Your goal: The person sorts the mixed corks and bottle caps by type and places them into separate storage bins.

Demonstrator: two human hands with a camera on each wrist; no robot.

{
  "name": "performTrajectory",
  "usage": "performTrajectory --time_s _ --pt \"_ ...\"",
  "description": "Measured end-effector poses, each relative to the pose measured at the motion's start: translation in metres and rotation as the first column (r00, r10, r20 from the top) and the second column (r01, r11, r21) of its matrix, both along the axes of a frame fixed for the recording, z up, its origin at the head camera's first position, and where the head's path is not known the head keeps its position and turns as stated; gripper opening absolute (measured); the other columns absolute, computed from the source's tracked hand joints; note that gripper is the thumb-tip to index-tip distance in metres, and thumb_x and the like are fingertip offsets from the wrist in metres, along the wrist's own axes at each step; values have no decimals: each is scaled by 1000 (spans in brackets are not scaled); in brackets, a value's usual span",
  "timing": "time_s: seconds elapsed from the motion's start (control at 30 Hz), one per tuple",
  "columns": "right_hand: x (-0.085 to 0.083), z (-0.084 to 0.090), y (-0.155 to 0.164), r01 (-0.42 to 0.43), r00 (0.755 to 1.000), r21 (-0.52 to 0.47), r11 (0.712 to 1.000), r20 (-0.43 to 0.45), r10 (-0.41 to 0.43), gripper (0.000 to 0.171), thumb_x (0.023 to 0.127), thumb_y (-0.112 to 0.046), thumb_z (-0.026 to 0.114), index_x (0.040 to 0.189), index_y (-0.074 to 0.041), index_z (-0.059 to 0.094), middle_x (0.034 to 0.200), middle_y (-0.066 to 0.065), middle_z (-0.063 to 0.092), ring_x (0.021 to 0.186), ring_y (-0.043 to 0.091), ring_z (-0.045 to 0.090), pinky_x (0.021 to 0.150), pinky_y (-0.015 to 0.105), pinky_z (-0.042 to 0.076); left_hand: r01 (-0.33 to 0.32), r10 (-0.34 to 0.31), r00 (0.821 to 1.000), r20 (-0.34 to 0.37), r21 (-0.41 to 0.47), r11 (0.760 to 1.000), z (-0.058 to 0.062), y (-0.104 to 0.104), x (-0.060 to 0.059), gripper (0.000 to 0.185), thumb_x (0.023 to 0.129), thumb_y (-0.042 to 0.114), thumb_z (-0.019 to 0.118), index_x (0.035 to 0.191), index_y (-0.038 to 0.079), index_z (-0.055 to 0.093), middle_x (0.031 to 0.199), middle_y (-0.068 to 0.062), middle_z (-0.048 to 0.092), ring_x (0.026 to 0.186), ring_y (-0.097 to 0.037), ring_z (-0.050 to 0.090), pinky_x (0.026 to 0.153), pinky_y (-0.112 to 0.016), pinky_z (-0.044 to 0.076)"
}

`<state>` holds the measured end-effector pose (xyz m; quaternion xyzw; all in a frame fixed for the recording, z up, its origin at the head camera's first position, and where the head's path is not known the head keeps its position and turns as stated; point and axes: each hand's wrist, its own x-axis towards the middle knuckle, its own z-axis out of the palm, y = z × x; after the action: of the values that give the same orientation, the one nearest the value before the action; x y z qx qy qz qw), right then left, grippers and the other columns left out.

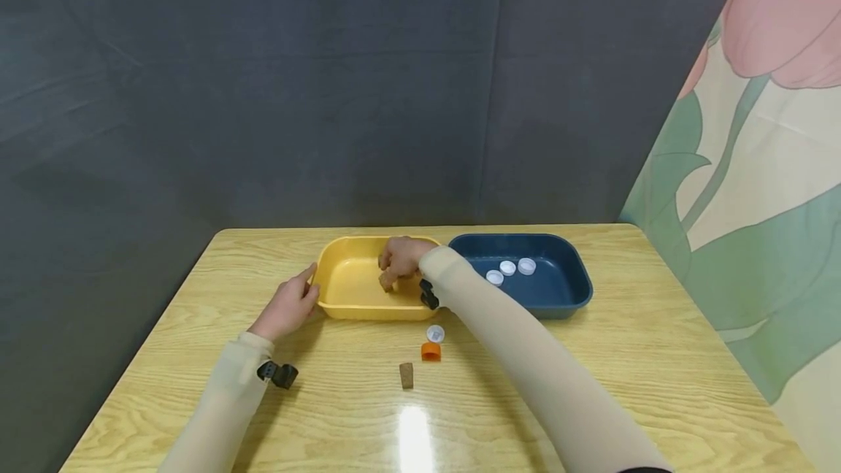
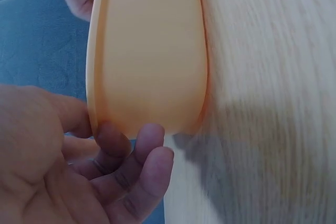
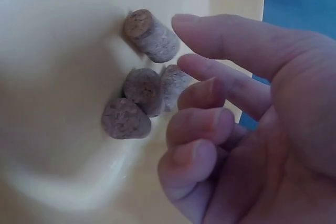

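Note:
Over the yellow tray [image 1: 368, 312], my right hand [image 1: 402, 255] reaches in with its fingers loosely bent. Several corks [image 3: 123, 119] lie together on the tray floor, right by those fingertips. One cork [image 3: 152, 36] sits a little apart, near the thumb. Nothing shows between the fingers in the right wrist view. At the tray's left end, my left hand [image 1: 292, 304] holds the rim, its thumb and fingers at the edge in the left wrist view.
A dark blue tray [image 1: 558, 306] stands close to the right of the yellow one, with three white caps [image 1: 526, 266] inside. On the table in front lie a white bottle cap [image 1: 436, 333], an orange cap [image 1: 431, 352] and another cork [image 1: 406, 376]. A dark cloth [image 1: 328, 93] hangs behind.

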<state>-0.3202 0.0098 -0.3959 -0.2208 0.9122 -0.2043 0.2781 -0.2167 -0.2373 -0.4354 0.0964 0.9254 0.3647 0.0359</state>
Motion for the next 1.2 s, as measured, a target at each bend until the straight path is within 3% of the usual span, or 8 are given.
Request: performTrajectory --time_s 0.1,0.23,0.3,0.5,0.6,0.67,0.83,1.2 --pt "3 4 1 12 1000 -76 997 13 -11 43 86 -15 79 125 -5 66 85 9 63 67 20 54 62 30 50 -7 7 1000 -9 0 1000 -2 1 0 56 107 11 38 156 -9 18 64 -11 56 52 -16 46 48 -27 39" --pt "9 14 5 -29 999 -149 988 -45 22 40 91 -13 72 129 -3 65 104 8 67 87 32 65 78 41 57 -12 12 1000 -15 1 1000 -2 2 0 60 107 11 37 159 -2 11 68 -14 58 55 -17 50 52 -28 43" --pt "13 18 8 -71 994 -176 982 -93 55 37 94 -14 68 129 -3 65 109 7 68 90 34 67 77 40 58 -17 17 1000 -13 2 1000 -2 2 1 61 108 11 37 161 4 8 71 -16 59 56 -17 51 53 -30 44" --pt "39 28 24 -209 960 -221 953 -233 156 30 94 -18 69 122 -6 71 115 5 70 75 13 60 72 27 51 -19 18 1000 14 32 999 0 1 2 57 108 11 35 161 6 15 72 -18 59 56 -18 50 53 -30 44" --pt "54 30 35 -274 933 -232 933 -300 200 26 94 -17 69 118 -8 74 109 11 72 61 5 50 66 23 43 -14 13 1000 19 40 999 0 1 2 55 109 12 35 160 3 18 71 -18 58 55 -18 49 51 -29 43" --pt "66 29 42 -304 924 -249 920 -313 220 24 94 -15 70 117 -9 74 90 14 71 54 4 45 61 22 39 -16 15 1000 21 39 999 -1 1 3 54 109 12 35 160 3 18 71 -18 58 55 -17 49 51 -29 43" --pt "94 20 59 -308 931 -280 909 -284 228 20 92 -9 71 112 -9 76 56 0 47 50 6 35 55 23 32 -17 17 1000 23 23 1000 -2 0 4 55 109 13 34 160 4 18 72 -16 58 55 -17 49 52 -29 44" --pt "129 -17 86 -348 921 -260 901 -276 276 27 85 0 73 111 -5 76 60 -10 44 55 1 38 56 18 34 0 -1 1000 17 38 999 -3 0 1 55 108 11 35 160 2 17 70 -15 56 55 -18 48 50 -29 42"
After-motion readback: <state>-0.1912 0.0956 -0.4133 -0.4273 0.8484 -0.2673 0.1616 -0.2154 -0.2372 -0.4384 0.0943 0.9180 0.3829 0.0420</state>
